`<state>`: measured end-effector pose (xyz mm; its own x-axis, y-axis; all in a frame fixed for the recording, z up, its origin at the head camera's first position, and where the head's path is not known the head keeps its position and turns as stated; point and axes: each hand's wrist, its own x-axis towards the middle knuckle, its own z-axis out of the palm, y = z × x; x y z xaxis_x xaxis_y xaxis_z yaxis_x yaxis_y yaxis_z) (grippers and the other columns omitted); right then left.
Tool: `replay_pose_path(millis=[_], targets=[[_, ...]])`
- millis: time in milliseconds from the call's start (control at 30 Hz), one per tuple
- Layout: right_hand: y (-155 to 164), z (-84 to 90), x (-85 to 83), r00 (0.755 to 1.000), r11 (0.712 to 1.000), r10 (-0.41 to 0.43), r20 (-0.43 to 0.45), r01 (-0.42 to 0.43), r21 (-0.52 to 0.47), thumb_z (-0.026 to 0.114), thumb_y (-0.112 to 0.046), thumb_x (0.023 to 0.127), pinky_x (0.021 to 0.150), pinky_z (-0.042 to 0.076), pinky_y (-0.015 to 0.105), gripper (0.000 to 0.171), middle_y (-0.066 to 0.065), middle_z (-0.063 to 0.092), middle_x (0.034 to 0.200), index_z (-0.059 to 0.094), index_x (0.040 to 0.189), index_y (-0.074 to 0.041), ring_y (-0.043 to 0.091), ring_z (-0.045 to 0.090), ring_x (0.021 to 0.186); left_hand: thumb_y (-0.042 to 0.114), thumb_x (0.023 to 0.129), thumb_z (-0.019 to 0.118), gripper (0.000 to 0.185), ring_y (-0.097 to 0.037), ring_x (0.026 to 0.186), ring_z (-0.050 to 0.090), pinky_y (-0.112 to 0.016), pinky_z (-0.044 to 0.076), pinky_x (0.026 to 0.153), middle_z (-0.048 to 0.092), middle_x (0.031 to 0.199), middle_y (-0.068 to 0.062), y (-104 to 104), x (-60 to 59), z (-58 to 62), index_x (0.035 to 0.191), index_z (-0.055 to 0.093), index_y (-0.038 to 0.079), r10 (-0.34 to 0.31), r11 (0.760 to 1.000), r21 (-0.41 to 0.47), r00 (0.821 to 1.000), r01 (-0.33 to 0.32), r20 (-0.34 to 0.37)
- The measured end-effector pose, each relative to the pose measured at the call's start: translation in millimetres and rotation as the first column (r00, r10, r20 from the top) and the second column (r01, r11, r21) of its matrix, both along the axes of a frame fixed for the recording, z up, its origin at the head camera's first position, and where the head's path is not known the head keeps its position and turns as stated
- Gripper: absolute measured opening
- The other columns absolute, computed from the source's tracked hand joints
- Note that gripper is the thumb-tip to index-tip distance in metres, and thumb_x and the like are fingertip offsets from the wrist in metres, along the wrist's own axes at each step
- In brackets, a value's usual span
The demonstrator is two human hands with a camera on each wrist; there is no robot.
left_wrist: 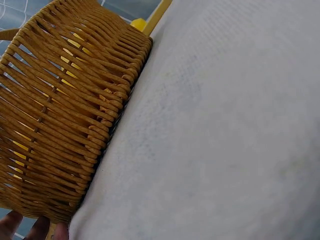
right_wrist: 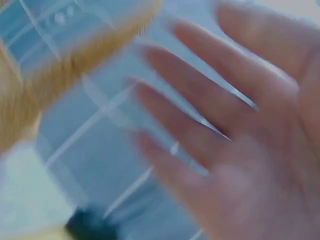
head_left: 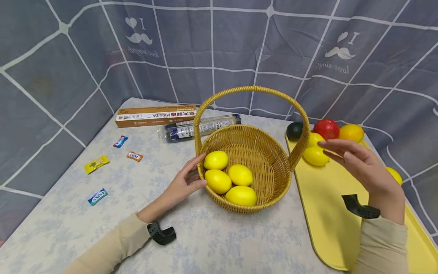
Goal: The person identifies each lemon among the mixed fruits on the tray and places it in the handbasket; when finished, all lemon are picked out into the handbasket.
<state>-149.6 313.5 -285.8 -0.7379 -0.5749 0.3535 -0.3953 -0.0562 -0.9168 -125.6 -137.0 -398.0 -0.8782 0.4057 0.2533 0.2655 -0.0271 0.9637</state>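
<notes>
Table (head_left: 205, 243): pale cloth with a faint blue pattern; grey checked curtain (head_left: 212, 45) stands behind it.
Tray (head_left: 328, 213): yellow, right of the basket, with fruit at its far end.
Far side: pasta box (head_left: 155, 115), a packet, four small candies at left.
Basket (head_left: 270, 179): wicker, in the middle, four lemons (head_left: 240, 174) inside.
Left hand (head_left: 183, 184): fingers relaxed, touching the basket's left wall.
Right hand (head_left: 362, 165): fingers spread, empty, above the tray, just beside the handle (head_left: 253, 90).

- Head view looks forward and down over the table (head_left: 212, 243), toward its far edge.
- Left wrist view sits low, hard against the basket (left_wrist: 55, 115), shared with the head view.
- Right wrist view stares close at the blurred right hand (right_wrist: 235, 135).
</notes>
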Motion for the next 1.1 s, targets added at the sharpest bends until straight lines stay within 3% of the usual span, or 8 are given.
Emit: replay_pose_path(millis=[100,233,300,400,567,800,1000,1100], targets=[[11.5,-24.5,-24.5,0.943,0.948,-0.299,0.146,0.311,-0.070,0.039,0.000,0.100,0.102,0.029,0.021,0.032,0.008,0.053,0.124,0.047,0.130,0.005,0.017,0.044,0.118,0.020,0.092,0.064,0.067,-0.030,0.131,0.030,-0.047,0.035,0.100,0.019,0.151,-0.004,-0.8,0.4,1.2,0.149,0.029,0.019,-0.001,1.000,0.004,1.000,0.001,-0.004],[22.1,-56.6,-39.2,0.750,0.762,-0.640,0.164,0.592,0.263,0.052,-0.020,0.098,0.089,0.034,0.011,0.026,-0.014,0.055,0.104,0.057,0.121,-0.009,0.002,0.045,0.098,0.020,0.092,0.063,0.067,-0.032,0.132,0.029,-0.048,0.035,0.100,0.018,0.151,-0.006,1.5,1.7,-2.2,0.149,0.029,0.018,-0.011,1.000,0.010,1.000,0.011,-0.003],[23.5,-66.4,-41.5,0.737,0.694,-0.672,0.075,0.592,0.411,0.053,-0.025,0.097,0.081,0.037,0.010,0.033,-0.011,0.052,0.104,0.054,0.122,-0.002,0.003,0.044,0.095,0.019,0.092,0.063,0.067,-0.032,0.132,0.028,-0.048,0.034,0.100,0.018,0.151,-0.007,2.2,2.4,-3.1,0.149,0.028,0.017,-0.016,1.000,0.011,1.000,0.016,-0.001],[18.9,-73.3,-42.8,0.784,0.654,-0.620,-0.031,0.538,0.533,0.054,-0.026,0.097,0.078,0.036,0.017,0.045,0.007,0.052,0.114,0.046,0.127,0.007,0.016,0.044,0.101,0.019,0.092,0.063,0.067,-0.032,0.132,0.029,-0.047,0.035,0.100,0.018,0.151,-0.007,2.3,2.6,-3.0,0.149,0.028,0.017,-0.014,1.000,0.010,1.000,0.014,-0.001],[4.4,-72.4,-41.8,0.880,0.684,-0.473,-0.043,0.398,0.611,0.058,-0.022,0.095,0.088,0.032,0.046,0.054,0.030,0.037,0.132,0.037,0.137,0.005,0.041,0.036,0.112,0.019,0.091,0.064,0.067,-0.032,0.131,0.030,-0.048,0.035,0.099,0.018,0.152,-0.006,0.8,1.8,-0.7,0.149,0.029,0.017,-0.004,1.000,0.014,1.000,0.004,-0.013],[-1.4,-49.6,-8.5,0.911,0.662,-0.407,-0.065,0.343,0.666,0.059,-0.024,0.094,0.085,0.036,0.041,0.054,0.023,0.039,0.135,0.038,0.140,-0.004,0.030,0.041,0.110,0.018,0.092,0.063,0.066,-0.033,0.131,0.029,-0.047,0.035,0.099,0.018,0.151,-0.008,0.6,1.3,-2.4,0.149,0.028,0.014,-0.014,1.000,0.020,1.000,0.014,-0.021],[-26.0,2.6,22.9,0.993,0.786,-0.046,-0.105,0.101,0.610,0.059,-0.004,0.091,0.086,0.039,0.020,0.054,0.006,0.047,0.133,0.041,0.141,-0.015,0.011,0.045,0.111,0.021,0.092,0.063,0.067,-0.032,0.131,0.030,-0.047,0.036,0.099,0.018,0.151,-0.008,0.1,0.3,-3.0,0.149,0.028,0.014,-0.006,1.000,0.021,1.000,0.007,-0.025],[-59.7,15.3,21.8,0.982,0.847,0.180,-0.058,-0.124,0.517,0.060,0.004,0.088,0.093,0.037,0.021,0.059,0.008,0.047,0.133,0.040,0.141,-0.011,0.017,0.044,0.115,0.023,0.091,0.064,0.068,-0.032,0.131,0.030,-0.047,0.036,0.099,0.018,0.151,-0.007,-0.1,-0.6,-3.3,0.149,0.028,0.015,-0.001,1.000,0.016,1.000,0.001,-0.028]])
